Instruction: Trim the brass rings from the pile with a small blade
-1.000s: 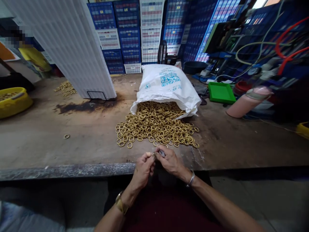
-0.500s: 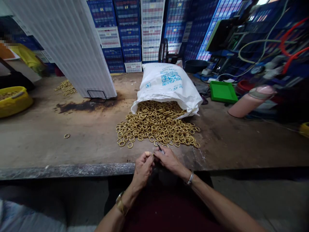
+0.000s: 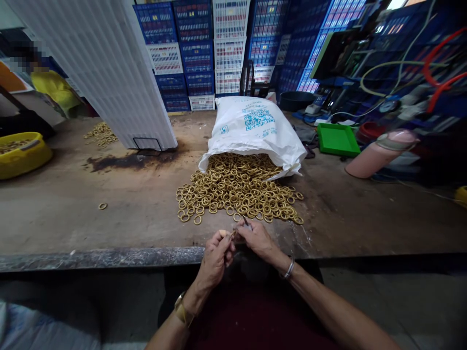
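Observation:
My left hand (image 3: 216, 256) is closed in a pinch on a brass-coloured ring (image 3: 233, 234), seen nearly edge-on and partly hidden by the fingertips. Right beside it, my right hand (image 3: 258, 241) is wrapped round a small knife-like tool (image 3: 245, 221), its dark pointed tip sticking out beyond the fingers. The fingertips of both hands meet at the ring. Just past them a pile of brass-coloured rings (image 3: 241, 192) spills across the tabletop from the mouth of a white woven sack (image 3: 251, 119).
On the wooden table (image 3: 138, 218) lies a lone ring (image 3: 102, 206). A white panel (image 3: 120, 73) stands at left, near a yellow basin (image 3: 25, 154). To the right are a green tray (image 3: 337, 139) and a pink bottle (image 3: 379, 153). Someone in yellow (image 3: 54, 87) is far left.
My hands have drawn slightly apart at the fingertips, so more of the ring shows between them. The tool's tip has shifted a little to the right. The view has moved slightly.

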`<state>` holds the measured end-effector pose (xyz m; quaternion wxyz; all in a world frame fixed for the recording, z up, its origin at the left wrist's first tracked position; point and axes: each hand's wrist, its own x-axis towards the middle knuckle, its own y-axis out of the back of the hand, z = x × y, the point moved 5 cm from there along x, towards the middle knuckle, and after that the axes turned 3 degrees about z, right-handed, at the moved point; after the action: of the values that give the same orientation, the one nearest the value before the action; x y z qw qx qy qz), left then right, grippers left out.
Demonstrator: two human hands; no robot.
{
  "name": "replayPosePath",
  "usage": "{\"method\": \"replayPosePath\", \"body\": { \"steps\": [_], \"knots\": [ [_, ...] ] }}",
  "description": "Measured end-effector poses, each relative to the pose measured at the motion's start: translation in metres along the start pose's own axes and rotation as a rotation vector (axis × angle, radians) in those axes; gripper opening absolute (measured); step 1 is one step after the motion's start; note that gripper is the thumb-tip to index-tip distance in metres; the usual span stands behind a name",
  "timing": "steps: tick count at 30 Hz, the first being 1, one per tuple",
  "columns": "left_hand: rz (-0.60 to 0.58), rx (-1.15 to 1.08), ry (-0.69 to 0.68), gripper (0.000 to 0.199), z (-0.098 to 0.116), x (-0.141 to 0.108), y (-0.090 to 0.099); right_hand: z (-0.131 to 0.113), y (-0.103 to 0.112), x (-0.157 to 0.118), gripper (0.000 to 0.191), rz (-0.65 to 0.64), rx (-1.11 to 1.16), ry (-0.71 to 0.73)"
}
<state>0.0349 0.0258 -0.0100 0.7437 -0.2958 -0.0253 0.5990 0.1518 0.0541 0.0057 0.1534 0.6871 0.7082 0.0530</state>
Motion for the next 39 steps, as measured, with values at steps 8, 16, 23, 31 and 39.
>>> {"method": "replayPosePath", "body": {
  "steps": [8,16,23,31,39],
  "knots": [
    [0.086,0.200,-0.081,0.031,0.001,0.004,0.006,-0.002,-0.011,-0.016,0.012,-0.092,-0.572,0.401],
    [0.028,0.143,-0.057,0.028,0.012,-0.011,-0.005,0.009,0.008,-0.002,0.018,-0.017,-0.790,0.281],
    [0.040,-0.187,0.088,0.028,0.011,-0.005,-0.004,0.014,0.043,0.004,0.020,0.241,-0.893,0.119],
    [0.011,-0.302,0.164,0.019,0.001,0.000,0.004,0.016,0.040,0.007,0.019,0.209,-0.989,0.032],
    [0.089,-0.331,0.251,0.020,-0.005,0.005,0.006,0.013,0.036,0.003,0.009,0.193,-0.717,0.186]
  ]
}}
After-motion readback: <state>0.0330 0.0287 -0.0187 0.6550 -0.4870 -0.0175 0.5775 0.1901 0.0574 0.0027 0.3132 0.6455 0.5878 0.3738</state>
